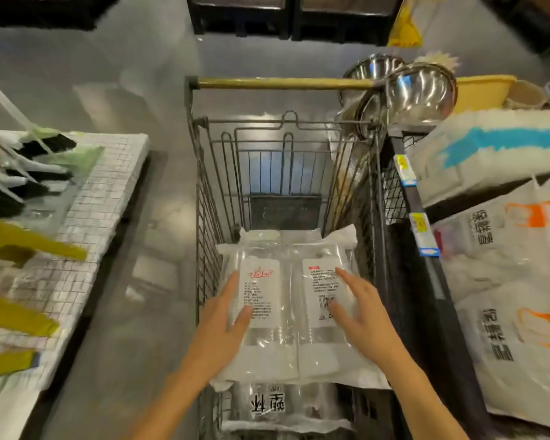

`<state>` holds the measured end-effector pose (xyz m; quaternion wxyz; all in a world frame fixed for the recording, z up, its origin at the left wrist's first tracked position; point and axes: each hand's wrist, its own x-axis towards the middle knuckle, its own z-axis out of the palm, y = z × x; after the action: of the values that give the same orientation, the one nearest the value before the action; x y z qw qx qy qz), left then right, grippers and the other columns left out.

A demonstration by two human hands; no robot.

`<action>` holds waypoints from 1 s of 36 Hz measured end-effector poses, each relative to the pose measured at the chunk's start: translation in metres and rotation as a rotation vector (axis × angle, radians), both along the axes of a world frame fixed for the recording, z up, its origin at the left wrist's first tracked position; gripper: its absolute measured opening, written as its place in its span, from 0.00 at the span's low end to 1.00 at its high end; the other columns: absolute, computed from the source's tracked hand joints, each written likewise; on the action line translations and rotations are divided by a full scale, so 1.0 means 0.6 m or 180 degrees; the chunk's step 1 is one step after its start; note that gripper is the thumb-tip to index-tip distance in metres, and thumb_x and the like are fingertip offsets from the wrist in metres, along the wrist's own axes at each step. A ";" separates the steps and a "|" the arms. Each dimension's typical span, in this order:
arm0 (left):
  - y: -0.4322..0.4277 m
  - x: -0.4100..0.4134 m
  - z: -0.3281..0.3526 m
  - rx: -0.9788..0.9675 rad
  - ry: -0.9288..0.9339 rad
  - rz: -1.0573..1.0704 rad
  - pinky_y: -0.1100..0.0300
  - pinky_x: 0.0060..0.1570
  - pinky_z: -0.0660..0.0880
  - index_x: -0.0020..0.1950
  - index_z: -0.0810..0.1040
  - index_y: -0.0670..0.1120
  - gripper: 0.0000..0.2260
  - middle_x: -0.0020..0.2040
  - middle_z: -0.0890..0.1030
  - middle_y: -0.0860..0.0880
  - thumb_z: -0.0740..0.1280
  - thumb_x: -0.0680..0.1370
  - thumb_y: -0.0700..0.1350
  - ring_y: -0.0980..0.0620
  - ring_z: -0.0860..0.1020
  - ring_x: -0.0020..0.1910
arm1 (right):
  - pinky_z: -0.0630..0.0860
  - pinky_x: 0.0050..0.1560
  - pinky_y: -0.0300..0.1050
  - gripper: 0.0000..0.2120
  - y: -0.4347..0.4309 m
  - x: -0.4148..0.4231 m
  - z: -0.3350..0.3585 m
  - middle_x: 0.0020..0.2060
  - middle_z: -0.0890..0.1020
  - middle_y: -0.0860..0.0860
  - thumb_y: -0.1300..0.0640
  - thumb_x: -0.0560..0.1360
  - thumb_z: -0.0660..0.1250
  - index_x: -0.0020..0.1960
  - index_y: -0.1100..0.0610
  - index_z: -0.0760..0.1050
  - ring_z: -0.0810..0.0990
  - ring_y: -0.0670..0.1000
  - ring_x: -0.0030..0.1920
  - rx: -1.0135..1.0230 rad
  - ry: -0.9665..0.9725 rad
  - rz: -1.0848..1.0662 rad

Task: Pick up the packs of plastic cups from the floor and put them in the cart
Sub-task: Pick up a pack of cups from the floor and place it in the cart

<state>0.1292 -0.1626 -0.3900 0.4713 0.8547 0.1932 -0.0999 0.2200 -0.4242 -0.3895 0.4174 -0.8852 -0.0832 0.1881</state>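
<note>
A wire shopping cart (200,192) with a wooden handle (283,83) stands in the middle of the head view. Inside its near end lies a clear pack of plastic cups (291,312) with two white printed labels. It rests on top of another pack of cups (267,404) with black characters, partly hidden below it. My left hand (226,325) lies flat on the top pack's left side with fingers spread. My right hand (359,312) rests on the right side, fingers also apart. Neither hand is curled around the pack.
Stacked steel bowls (416,90) and a yellow basin (483,90) sit on a shelf right of the cart. Below them lie large white bags (505,281). A low display with brushes (45,201) stands on the left. Grey floor (153,217) runs between it and the cart.
</note>
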 end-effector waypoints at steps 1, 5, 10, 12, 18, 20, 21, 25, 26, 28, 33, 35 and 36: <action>-0.005 -0.008 -0.029 -0.0012 0.0122 0.0036 0.50 0.69 0.64 0.75 0.44 0.71 0.29 0.72 0.63 0.58 0.59 0.81 0.59 0.57 0.65 0.68 | 0.57 0.65 0.29 0.30 -0.004 -0.009 -0.029 0.71 0.65 0.41 0.48 0.78 0.68 0.77 0.39 0.60 0.58 0.24 0.66 -0.0001 0.0068 -0.0031; -0.027 -0.046 -0.128 -0.0164 0.0327 0.0194 0.51 0.67 0.66 0.72 0.44 0.77 0.29 0.66 0.64 0.54 0.59 0.81 0.57 0.59 0.69 0.61 | 0.59 0.72 0.41 0.29 -0.016 -0.051 -0.136 0.71 0.63 0.40 0.46 0.79 0.66 0.76 0.38 0.59 0.56 0.28 0.69 -0.0124 0.0356 -0.0007; -0.056 -0.093 -0.238 -0.0294 0.0551 0.0407 0.44 0.73 0.61 0.72 0.47 0.76 0.30 0.74 0.59 0.54 0.61 0.82 0.51 0.57 0.61 0.69 | 0.57 0.66 0.36 0.29 -0.017 -0.096 -0.227 0.71 0.57 0.34 0.49 0.80 0.66 0.75 0.34 0.59 0.56 0.22 0.59 -0.0248 0.0913 -0.0153; -0.065 -0.103 -0.269 -0.0346 0.0674 0.0530 0.42 0.71 0.64 0.73 0.49 0.75 0.31 0.72 0.62 0.53 0.62 0.81 0.49 0.54 0.65 0.69 | 0.59 0.69 0.39 0.28 -0.016 -0.104 -0.255 0.71 0.60 0.35 0.51 0.80 0.66 0.73 0.33 0.59 0.60 0.26 0.63 -0.0161 0.1075 -0.0171; -0.077 -0.119 -0.316 -0.0288 0.0822 0.0589 0.52 0.68 0.61 0.74 0.48 0.72 0.30 0.68 0.59 0.56 0.59 0.82 0.48 0.61 0.60 0.61 | 0.60 0.65 0.31 0.27 -0.009 -0.116 -0.308 0.72 0.59 0.38 0.57 0.80 0.66 0.73 0.40 0.62 0.58 0.17 0.58 -0.0093 0.1405 -0.0326; -0.076 -0.119 -0.326 -0.0237 0.0840 0.0570 0.49 0.68 0.64 0.73 0.46 0.74 0.29 0.66 0.57 0.59 0.58 0.82 0.50 0.58 0.61 0.62 | 0.59 0.64 0.30 0.27 -0.007 -0.117 -0.312 0.70 0.58 0.38 0.58 0.80 0.66 0.74 0.42 0.62 0.59 0.17 0.56 -0.0123 0.1377 -0.0297; -0.075 -0.120 -0.328 -0.0243 0.0854 0.0562 0.47 0.68 0.65 0.72 0.45 0.76 0.29 0.66 0.56 0.60 0.58 0.82 0.51 0.56 0.62 0.64 | 0.59 0.65 0.32 0.27 -0.008 -0.118 -0.313 0.69 0.56 0.37 0.58 0.80 0.66 0.74 0.41 0.62 0.61 0.20 0.55 -0.0131 0.1376 -0.0279; -0.076 -0.122 -0.325 -0.0272 0.0915 0.0482 0.44 0.70 0.64 0.73 0.42 0.74 0.29 0.75 0.51 0.57 0.56 0.82 0.53 0.51 0.61 0.71 | 0.57 0.70 0.39 0.30 -0.011 -0.123 -0.309 0.68 0.50 0.32 0.56 0.80 0.65 0.72 0.31 0.57 0.58 0.37 0.68 -0.0025 0.1410 -0.0237; -0.076 -0.120 -0.322 -0.0241 0.0943 0.0472 0.43 0.70 0.65 0.74 0.42 0.73 0.29 0.76 0.51 0.58 0.57 0.82 0.53 0.51 0.61 0.72 | 0.57 0.71 0.42 0.30 -0.011 -0.124 -0.306 0.68 0.48 0.32 0.55 0.81 0.65 0.72 0.30 0.55 0.56 0.38 0.69 -0.0063 0.1426 -0.0199; -0.074 -0.113 -0.317 -0.0099 0.0993 0.0469 0.41 0.68 0.68 0.74 0.46 0.72 0.30 0.76 0.52 0.56 0.60 0.81 0.51 0.48 0.64 0.71 | 0.57 0.74 0.49 0.30 -0.009 -0.125 -0.297 0.72 0.42 0.33 0.50 0.81 0.64 0.74 0.29 0.53 0.53 0.40 0.71 -0.0261 0.1437 -0.0105; -0.049 -0.068 -0.265 0.0379 0.1092 0.0032 0.45 0.70 0.67 0.76 0.61 0.58 0.27 0.77 0.54 0.53 0.61 0.77 0.57 0.46 0.63 0.74 | 0.63 0.74 0.53 0.29 0.002 -0.097 -0.239 0.79 0.48 0.42 0.47 0.80 0.63 0.77 0.36 0.55 0.58 0.49 0.77 -0.0960 0.1257 -0.0101; -0.035 -0.035 -0.218 0.0542 0.0951 -0.0214 0.49 0.69 0.67 0.74 0.67 0.53 0.28 0.74 0.63 0.50 0.58 0.75 0.59 0.48 0.66 0.72 | 0.67 0.71 0.50 0.30 0.008 -0.067 -0.196 0.76 0.60 0.45 0.48 0.80 0.63 0.78 0.42 0.55 0.64 0.49 0.73 -0.1216 0.0901 0.0126; -0.028 -0.016 -0.190 0.0665 0.0860 -0.0349 0.50 0.70 0.67 0.73 0.69 0.51 0.28 0.73 0.66 0.50 0.57 0.75 0.59 0.49 0.67 0.71 | 0.69 0.69 0.49 0.29 0.009 -0.050 -0.170 0.73 0.65 0.46 0.48 0.80 0.62 0.78 0.44 0.57 0.68 0.50 0.71 -0.1304 0.0672 0.0299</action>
<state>0.1199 -0.1795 -0.5042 0.3436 0.8871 0.2172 -0.2188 0.1902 -0.4186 -0.4917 0.2262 -0.9220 -0.0403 0.3118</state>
